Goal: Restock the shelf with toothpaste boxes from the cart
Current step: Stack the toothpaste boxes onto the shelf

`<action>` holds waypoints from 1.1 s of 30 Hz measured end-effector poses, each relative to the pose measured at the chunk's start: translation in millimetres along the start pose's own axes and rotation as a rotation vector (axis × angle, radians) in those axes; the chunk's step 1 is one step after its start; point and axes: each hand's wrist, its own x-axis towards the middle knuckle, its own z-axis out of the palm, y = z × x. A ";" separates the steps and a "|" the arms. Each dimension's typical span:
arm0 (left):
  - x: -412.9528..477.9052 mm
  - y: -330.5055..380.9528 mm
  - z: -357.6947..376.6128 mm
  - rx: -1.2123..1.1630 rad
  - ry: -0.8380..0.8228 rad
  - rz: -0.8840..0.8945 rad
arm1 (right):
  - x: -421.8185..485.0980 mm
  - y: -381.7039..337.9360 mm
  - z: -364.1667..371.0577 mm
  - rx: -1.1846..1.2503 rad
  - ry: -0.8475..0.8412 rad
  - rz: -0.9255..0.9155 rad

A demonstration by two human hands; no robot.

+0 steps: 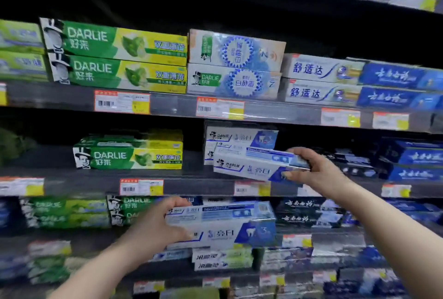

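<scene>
My right hand (311,166) grips the right end of a white and blue Darlie toothpaste box (247,166), held tilted at the front of the middle shelf (196,184). Behind it stands a short stack of matching boxes (237,138). Lower down, my left hand (158,224) holds the left end of another white and blue Darlie box (225,224) in front of the shelf below. That second box may be more than one held together; blur hides the edges. The cart is out of view.
Green and yellow Darlie boxes (129,157) lie on the middle shelf to the left, with a bare gap between them and the white stack. Dark blue boxes (412,159) fill the right. The upper shelf (167,104) is stocked; price tags line every shelf edge.
</scene>
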 end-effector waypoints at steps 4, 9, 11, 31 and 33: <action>-1.9 10.0 24.3 -0.020 0.151 -0.095 | 44.6 16.7 -7.3 0.048 -0.122 -0.081; -2.8 16.3 36.5 -0.070 0.256 -0.163 | 76.2 31.8 2.6 0.087 -0.189 -0.098; -0.2 19.1 36.2 -0.053 0.250 -0.178 | 83.7 40.4 5.5 0.021 -0.209 -0.116; 41.8 22.0 32.1 -0.123 0.162 -0.167 | 93.1 70.1 15.0 -0.194 -0.002 0.012; 44.0 21.2 31.6 -0.118 0.161 -0.172 | 95.1 70.2 17.1 -0.183 0.003 0.034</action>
